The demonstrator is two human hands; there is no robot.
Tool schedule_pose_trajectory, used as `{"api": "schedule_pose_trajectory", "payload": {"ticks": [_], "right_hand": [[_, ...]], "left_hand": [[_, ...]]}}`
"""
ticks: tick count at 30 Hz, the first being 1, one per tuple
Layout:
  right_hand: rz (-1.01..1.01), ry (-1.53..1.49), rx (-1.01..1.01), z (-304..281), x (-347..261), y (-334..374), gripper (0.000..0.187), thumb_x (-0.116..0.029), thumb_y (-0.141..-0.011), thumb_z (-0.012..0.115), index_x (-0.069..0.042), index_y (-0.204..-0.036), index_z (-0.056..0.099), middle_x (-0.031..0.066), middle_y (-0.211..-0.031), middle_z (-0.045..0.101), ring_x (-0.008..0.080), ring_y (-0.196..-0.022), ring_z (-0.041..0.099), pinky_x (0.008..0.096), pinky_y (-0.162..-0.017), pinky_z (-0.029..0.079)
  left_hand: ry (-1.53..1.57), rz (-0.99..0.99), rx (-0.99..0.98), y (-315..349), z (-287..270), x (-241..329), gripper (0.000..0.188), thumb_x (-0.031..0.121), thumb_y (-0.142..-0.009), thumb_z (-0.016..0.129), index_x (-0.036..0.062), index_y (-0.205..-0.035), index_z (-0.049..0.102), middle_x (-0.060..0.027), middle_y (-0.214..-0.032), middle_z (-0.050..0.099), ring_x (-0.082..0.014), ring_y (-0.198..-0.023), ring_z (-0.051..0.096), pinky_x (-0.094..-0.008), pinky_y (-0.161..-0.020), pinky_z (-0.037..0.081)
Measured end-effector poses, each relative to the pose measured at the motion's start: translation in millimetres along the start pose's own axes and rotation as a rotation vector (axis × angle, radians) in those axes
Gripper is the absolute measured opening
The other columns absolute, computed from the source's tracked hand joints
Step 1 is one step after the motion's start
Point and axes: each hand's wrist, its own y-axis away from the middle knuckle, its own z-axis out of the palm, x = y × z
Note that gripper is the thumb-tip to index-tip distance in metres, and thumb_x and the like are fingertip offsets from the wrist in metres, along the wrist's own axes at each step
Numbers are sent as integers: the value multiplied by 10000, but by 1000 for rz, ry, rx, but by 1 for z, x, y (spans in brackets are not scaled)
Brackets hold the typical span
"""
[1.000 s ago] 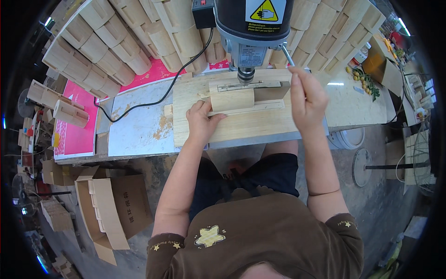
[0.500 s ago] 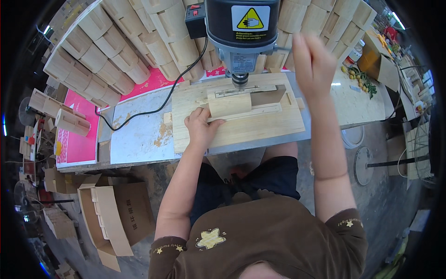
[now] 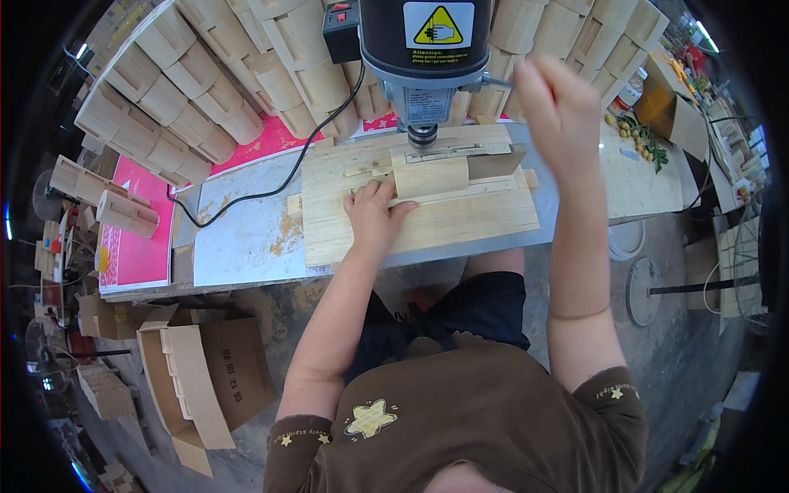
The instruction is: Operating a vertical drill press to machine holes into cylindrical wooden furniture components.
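Observation:
A pale wooden block with a rounded face (image 3: 431, 178) lies in a channel of a flat wooden jig board (image 3: 460, 226), under the drill press (image 3: 419, 82). My left hand (image 3: 378, 215) has its bent fingers at the block's left end, its thumb lower down by the front strip of the channel. The drill chuck (image 3: 422, 136) sits just over the block's back edge; the bit's tip cannot be made out. My right hand (image 3: 559, 115) is raised, closed in a fist round the end of the press's feed lever (image 3: 496, 81), and slightly blurred.
Stacked wooden cylinders with cut recesses (image 3: 197, 90) line the back of the bench. A black cable (image 3: 288, 182) curves across the left side. Fruit on a leafy stem (image 3: 637, 138) lies at the right. An open cardboard box (image 3: 205, 378) stands on the floor.
The wooden block has slid right along the channel, with my left hand following it. My right hand stays raised at the lever, with only a small shift.

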Motion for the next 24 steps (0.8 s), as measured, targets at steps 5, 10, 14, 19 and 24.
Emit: {"api": "schedule_pose_trajectory", "payload": {"ticks": [5,10,14,19,24], "right_hand": [[33,-195,160,36,12,72,83,-36,-798,546,5,-821,614,100,-617,536,203,-539,518,292,-515,400],[-115,-297,294,83,66,101,138,-6,-780,552,3,-904,613,113,-744,583,227,-661,540,309,-613,425],[-179,-268,258,77,61,101,127,-4,-776,557,3,-892,608,119,-768,578,234,-699,539,319,-640,421],[-95,-176,183,24,27,38,113,-101,-797,609,-1,-847,592,119,-752,567,166,-712,558,290,-607,427],[48,-52,136,32,5,-73,334,-291,-854,486,15,-798,607,211,-739,599,356,-711,585,394,-641,444]], "left_hand": [[-1,-5,5,-4,-9,2,421,306,-662,733,145,-1031,611,-14,-763,528,-201,-806,510,-389,-801,281],[0,6,1,-9,0,5,410,309,-664,730,145,-1021,616,-15,-758,525,-203,-803,508,-391,-798,282],[-1,-17,-6,-3,-3,2,393,309,-663,731,142,-1001,620,-17,-758,525,-204,-806,508,-390,-795,283],[21,-25,4,-3,-5,6,375,299,-655,736,142,-977,627,-18,-763,530,-207,-814,509,-389,-792,281],[156,-130,-40,-6,-5,8,382,265,-623,768,143,-965,650,3,-775,552,-192,-904,512,-377,-890,257]]}}
